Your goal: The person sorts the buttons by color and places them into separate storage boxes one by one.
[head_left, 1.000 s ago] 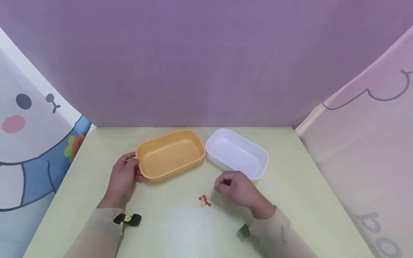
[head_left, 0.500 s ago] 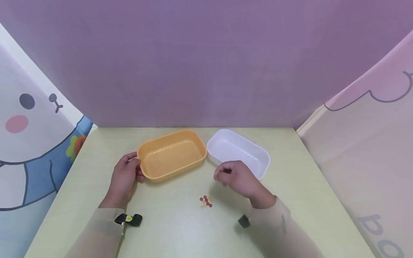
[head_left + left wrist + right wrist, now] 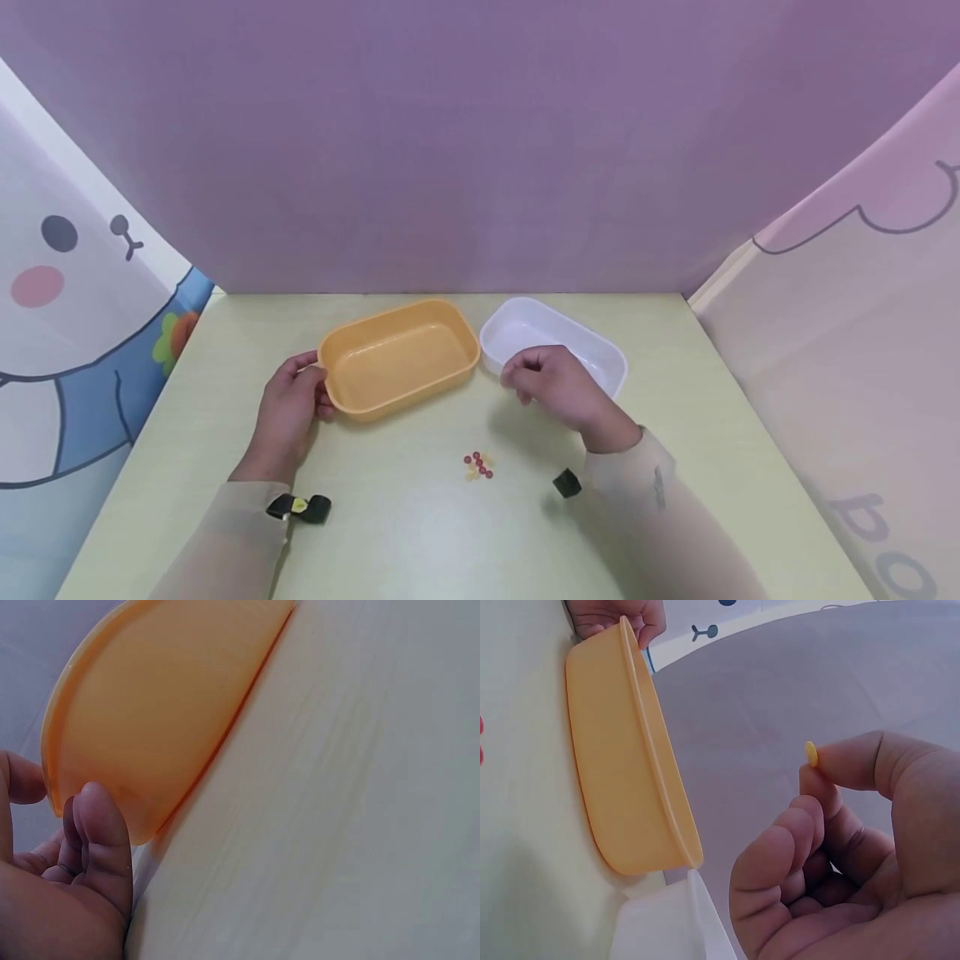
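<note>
In the head view my left hand (image 3: 288,404) holds the left end of an orange tray (image 3: 356,403), thumb and fingers at its rim. The left wrist view shows the orange tray's end wall (image 3: 165,712) close to the fingers. My right hand (image 3: 562,387) is over the near left edge of a white tray (image 3: 592,337). Between thumb and forefinger it pinches a small yellow disc-shaped bead (image 3: 811,754), clear in the right wrist view. A small cluster of red beads (image 3: 480,464) and pale yellow beads (image 3: 472,475) lies on the table in front of the trays.
Both trays stand side by side on a pale table (image 3: 405,533), their near corners almost meeting. A purple cloth wall (image 3: 480,150) rises behind the table's back edge. Printed cloths (image 3: 82,333) hang at both sides. A black strap piece (image 3: 567,483) juts from the right sleeve.
My right hand has moved up and away from the beads on the table, toward the white tray, with the yellow bead in its pinch. My left hand stays on the orange tray.
</note>
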Demonstrator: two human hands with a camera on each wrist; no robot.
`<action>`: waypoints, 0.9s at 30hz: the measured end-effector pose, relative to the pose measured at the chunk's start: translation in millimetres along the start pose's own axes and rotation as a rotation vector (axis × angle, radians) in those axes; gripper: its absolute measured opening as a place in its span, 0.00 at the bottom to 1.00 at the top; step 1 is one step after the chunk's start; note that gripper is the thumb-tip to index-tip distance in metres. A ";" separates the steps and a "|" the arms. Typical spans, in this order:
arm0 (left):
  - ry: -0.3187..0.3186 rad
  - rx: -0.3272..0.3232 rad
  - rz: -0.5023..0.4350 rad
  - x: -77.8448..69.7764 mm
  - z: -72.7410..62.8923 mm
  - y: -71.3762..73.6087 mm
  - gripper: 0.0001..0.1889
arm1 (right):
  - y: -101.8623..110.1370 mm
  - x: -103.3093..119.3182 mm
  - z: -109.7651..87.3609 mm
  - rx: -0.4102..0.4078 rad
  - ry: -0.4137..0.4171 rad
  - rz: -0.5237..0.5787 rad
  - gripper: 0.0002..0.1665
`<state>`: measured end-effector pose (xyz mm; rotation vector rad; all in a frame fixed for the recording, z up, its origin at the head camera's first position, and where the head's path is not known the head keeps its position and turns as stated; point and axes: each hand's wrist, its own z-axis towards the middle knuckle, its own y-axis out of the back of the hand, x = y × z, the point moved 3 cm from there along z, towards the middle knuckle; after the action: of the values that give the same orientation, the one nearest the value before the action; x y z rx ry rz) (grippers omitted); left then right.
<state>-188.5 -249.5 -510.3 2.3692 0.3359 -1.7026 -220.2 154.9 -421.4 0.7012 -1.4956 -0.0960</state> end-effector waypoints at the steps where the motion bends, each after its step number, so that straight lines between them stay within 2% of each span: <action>1: 0.000 0.000 -0.003 -0.2 0.4 -0.1 0.27 | 0.5 0.7 1.9 0.001 0.000 0.006 0.10; 11: -0.012 0.010 -0.027 1.5 2.6 0.8 0.26 | -0.3 10.5 27.6 0.009 -0.034 0.059 0.11; 18: -0.015 0.001 -0.020 -2.4 -6.3 -2.4 0.26 | -3.4 20.6 48.6 0.033 -0.006 0.101 0.11; 27: -0.008 0.007 -0.008 1.0 -3.0 -3.2 0.27 | -4.9 32.0 73.9 0.059 -0.020 0.177 0.12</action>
<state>-186.4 -245.5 -510.4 2.3685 0.3398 -1.7191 -283.4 108.7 -401.7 0.6135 -1.5785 0.0762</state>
